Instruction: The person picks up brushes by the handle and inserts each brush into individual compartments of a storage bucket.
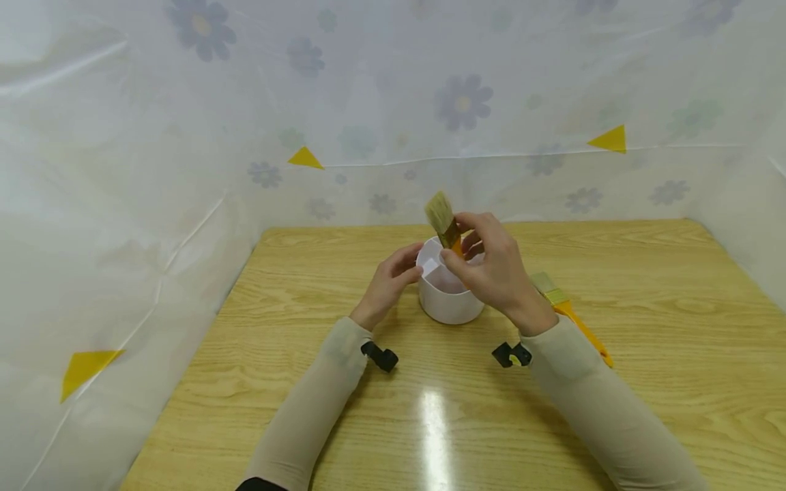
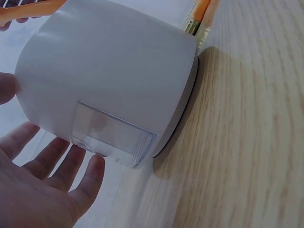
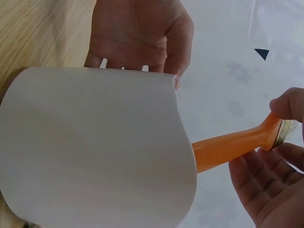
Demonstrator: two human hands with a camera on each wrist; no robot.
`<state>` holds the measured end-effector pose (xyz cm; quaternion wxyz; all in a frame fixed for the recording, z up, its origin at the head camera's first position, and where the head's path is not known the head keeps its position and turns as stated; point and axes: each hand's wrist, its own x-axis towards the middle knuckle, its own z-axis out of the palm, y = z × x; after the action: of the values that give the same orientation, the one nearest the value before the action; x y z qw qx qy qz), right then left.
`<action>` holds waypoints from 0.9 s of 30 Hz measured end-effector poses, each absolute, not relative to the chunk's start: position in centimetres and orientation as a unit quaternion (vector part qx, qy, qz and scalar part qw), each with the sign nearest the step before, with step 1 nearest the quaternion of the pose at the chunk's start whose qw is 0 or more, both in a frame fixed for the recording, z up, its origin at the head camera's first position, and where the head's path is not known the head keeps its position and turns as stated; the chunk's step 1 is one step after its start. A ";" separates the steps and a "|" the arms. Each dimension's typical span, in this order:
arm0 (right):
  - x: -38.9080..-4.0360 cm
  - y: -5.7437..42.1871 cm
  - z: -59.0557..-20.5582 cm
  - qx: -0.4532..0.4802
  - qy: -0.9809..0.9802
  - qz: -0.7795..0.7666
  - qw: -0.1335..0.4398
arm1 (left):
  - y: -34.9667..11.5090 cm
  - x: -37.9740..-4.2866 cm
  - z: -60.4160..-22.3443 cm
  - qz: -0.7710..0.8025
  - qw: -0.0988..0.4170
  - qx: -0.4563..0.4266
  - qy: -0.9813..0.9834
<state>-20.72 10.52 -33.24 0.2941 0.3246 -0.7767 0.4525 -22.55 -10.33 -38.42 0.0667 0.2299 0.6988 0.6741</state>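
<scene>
A round white divided pen holder stands on the wooden table. My left hand holds its left side, thumb at the rim and fingers spread along the wall. Those fingertips touch a small clear pocket on the wall in the left wrist view. My right hand pinches a paintbrush just below its metal band, pale bristles up. The brush's orange handle slants down past the holder's rim, its lower end hidden inside.
A second paintbrush with an orange handle lies on the table right of the holder, partly behind my right forearm. Flower-patterned plastic sheeting hangs behind and beside the table, bearing several yellow tape pieces.
</scene>
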 end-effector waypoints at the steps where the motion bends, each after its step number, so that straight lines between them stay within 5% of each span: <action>1: -20.7 10.5 -33.3 0.325 -0.777 0.452 0.294 | -10.4 -22.7 -38.6 0.676 0.067 0.230 0.697; 27: -20.8 10.5 -34.6 0.341 -0.776 0.442 0.295 | -10.3 -23.9 -40.8 0.687 0.046 0.218 0.691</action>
<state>-20.84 10.46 -34.64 0.2947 0.3413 -0.7756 0.4417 -23.90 -10.33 -40.83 0.0461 0.2182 0.6912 0.6874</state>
